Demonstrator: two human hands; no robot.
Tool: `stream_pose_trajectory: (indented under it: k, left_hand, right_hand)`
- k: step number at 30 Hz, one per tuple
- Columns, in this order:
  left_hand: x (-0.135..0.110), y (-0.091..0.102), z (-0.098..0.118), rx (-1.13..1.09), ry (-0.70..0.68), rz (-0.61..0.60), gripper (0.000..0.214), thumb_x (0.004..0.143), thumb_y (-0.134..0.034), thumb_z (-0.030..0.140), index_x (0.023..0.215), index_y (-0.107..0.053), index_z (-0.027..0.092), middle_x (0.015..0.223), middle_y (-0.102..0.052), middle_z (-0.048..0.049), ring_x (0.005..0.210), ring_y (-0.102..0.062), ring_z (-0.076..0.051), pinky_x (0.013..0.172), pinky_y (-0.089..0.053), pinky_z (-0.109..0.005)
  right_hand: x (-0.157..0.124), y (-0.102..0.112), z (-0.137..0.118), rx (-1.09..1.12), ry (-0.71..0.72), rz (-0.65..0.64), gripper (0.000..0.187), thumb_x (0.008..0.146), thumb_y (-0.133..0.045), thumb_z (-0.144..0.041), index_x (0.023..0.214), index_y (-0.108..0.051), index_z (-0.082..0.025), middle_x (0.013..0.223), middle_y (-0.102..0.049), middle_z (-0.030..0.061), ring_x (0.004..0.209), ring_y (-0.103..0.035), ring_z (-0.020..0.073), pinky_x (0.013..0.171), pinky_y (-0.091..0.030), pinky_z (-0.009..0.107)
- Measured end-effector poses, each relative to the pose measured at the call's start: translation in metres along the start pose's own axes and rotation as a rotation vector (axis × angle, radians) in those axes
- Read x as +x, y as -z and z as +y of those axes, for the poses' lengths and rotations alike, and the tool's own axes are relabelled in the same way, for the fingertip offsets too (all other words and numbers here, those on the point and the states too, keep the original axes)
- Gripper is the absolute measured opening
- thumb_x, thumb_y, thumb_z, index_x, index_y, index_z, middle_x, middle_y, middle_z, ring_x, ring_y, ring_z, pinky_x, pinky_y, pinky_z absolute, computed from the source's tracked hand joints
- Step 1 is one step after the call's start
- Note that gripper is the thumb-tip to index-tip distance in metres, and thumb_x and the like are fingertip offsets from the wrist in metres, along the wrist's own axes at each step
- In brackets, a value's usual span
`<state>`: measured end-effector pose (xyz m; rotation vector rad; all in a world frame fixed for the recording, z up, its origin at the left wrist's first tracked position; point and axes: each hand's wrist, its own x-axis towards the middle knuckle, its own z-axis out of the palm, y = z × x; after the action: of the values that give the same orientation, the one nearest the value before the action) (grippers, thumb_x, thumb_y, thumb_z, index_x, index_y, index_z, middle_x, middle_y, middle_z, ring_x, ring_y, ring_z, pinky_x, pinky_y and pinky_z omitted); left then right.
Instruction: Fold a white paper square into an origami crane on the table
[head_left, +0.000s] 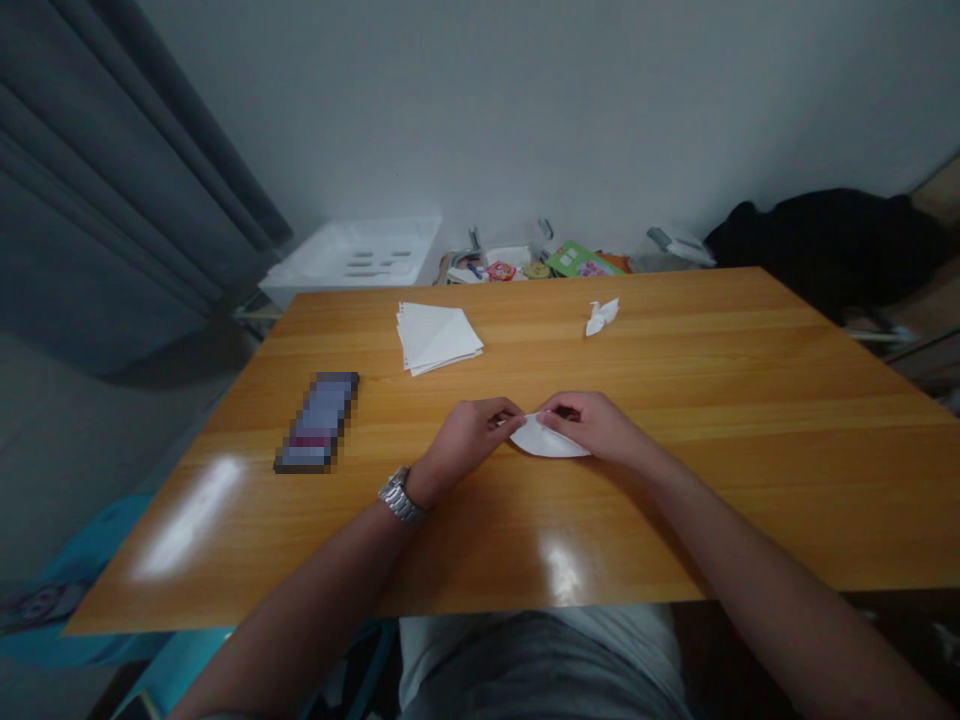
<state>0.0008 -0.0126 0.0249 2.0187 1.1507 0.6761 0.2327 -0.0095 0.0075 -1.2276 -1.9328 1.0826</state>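
Note:
A folded piece of white paper (553,441) is held just above or on the wooden table (720,390), between my two hands. My left hand (478,432), with a metal watch (403,496) on its wrist, pinches the paper's left corner between thumb and fingers. On the other side, my right hand (589,425) grips the upper edge, its thumb lying over the paper and partly hiding it. Farther back to the right stands a small white origami bird (602,316). A stack of white paper sheets (439,338) lies at the back, left of the middle.
On the table's left lies a phone (318,422), its screen blurred. Behind the far edge are a white plastic tray (375,250), a green booklet (581,260) and small clutter. A black cloth heap (825,245) sits at the back right, a blue chair (112,540) at the left.

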Motion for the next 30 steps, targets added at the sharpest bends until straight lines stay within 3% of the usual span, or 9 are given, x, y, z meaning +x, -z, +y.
stream_pose_trajectory:
  k: [7, 15, 19, 27, 30]
  left_hand:
    - [0.004, 0.002, -0.008, -0.170, 0.023, -0.032, 0.024, 0.092, -0.063, 0.037, 0.093, -0.077, 0.017, 0.091, -0.078, -0.0053, 0.081, -0.070, -0.019, 0.071, -0.050, -0.025]
    - [0.003, 0.004, -0.013, -0.094, 0.075, -0.022, 0.030, 0.092, -0.061, 0.041, 0.094, -0.078, 0.016, 0.082, -0.076, -0.0056, 0.070, -0.067, -0.017, 0.063, -0.048, -0.024]
    - [0.004, 0.003, -0.017, -0.144, 0.134, 0.020, 0.034, 0.092, -0.061, 0.046, 0.094, -0.078, 0.016, 0.083, -0.077, -0.0066, 0.070, -0.068, -0.018, 0.061, -0.049, -0.024]
    - [0.003, 0.000, -0.012, -0.131, 0.069, 0.067, 0.030, 0.093, -0.062, 0.043, 0.097, -0.077, 0.018, 0.094, -0.078, -0.0064, 0.084, -0.072, -0.020, 0.074, -0.054, -0.026]
    - [0.003, -0.001, -0.008, -0.202, 0.043, 0.065, 0.032, 0.093, -0.061, 0.044, 0.102, -0.075, 0.017, 0.100, -0.077, -0.0073, 0.088, -0.072, -0.019, 0.078, -0.055, -0.025]
  right_hand:
    - [0.001, 0.003, -0.002, -0.004, 0.019, -0.019, 0.027, 0.092, -0.061, -0.044, 0.091, -0.076, -0.021, 0.092, -0.077, 0.0055, 0.085, -0.069, 0.0223, 0.077, -0.051, 0.033]
    - [0.002, 0.000, 0.003, 0.042, -0.020, 0.065, 0.027, 0.087, -0.068, -0.042, 0.103, -0.073, -0.021, 0.103, -0.077, 0.0067, 0.085, -0.070, 0.0210, 0.075, -0.054, 0.032]
    - [0.002, 0.004, 0.006, 0.012, -0.047, 0.085, 0.024, 0.086, -0.068, -0.042, 0.093, -0.071, -0.020, 0.091, -0.075, 0.0054, 0.079, -0.068, 0.0197, 0.072, -0.052, 0.031]
    - [0.000, 0.008, -0.003, -0.145, 0.007, 0.109, 0.023, 0.094, -0.058, -0.040, 0.091, -0.071, -0.021, 0.086, -0.075, 0.0035, 0.076, -0.066, 0.0187, 0.070, -0.046, 0.029]
    - [-0.002, 0.009, -0.009, -0.197, 0.003, 0.063, 0.023, 0.094, -0.058, -0.039, 0.090, -0.072, -0.021, 0.084, -0.075, 0.0032, 0.074, -0.065, 0.0187, 0.067, -0.044, 0.029]
